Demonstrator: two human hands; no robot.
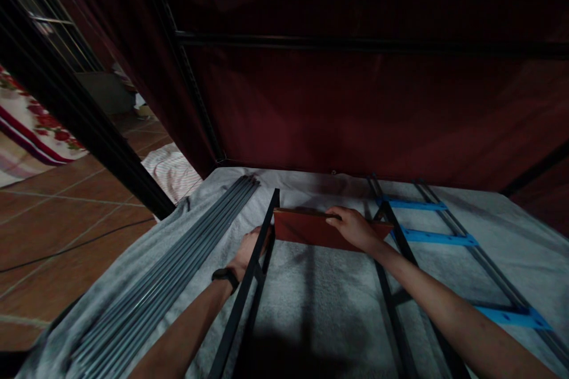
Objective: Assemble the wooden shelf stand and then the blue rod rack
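A reddish-brown board [306, 231] spans the gap between the two sides of a black metal frame [239, 314]. My right hand [353, 228] grips the board's upper edge right of its middle, fingers curled over it. At the frame's left side, my left hand [246, 250] is closed around the bar near the board's left end; the bar hides part of its fingers. A dark band circles the left wrist. The board's right end meets the frame's right side [400, 243], near my right forearm.
Several grey metal tubes [178, 269] lie bundled on the left of the grey cloth [329, 290]. To the right lies a ladder-like dark frame with blue crosspieces [438, 238]. Dark red curtains [355, 112] hang behind. A thick black post [89, 106] slants at left above the tiled floor [57, 219].
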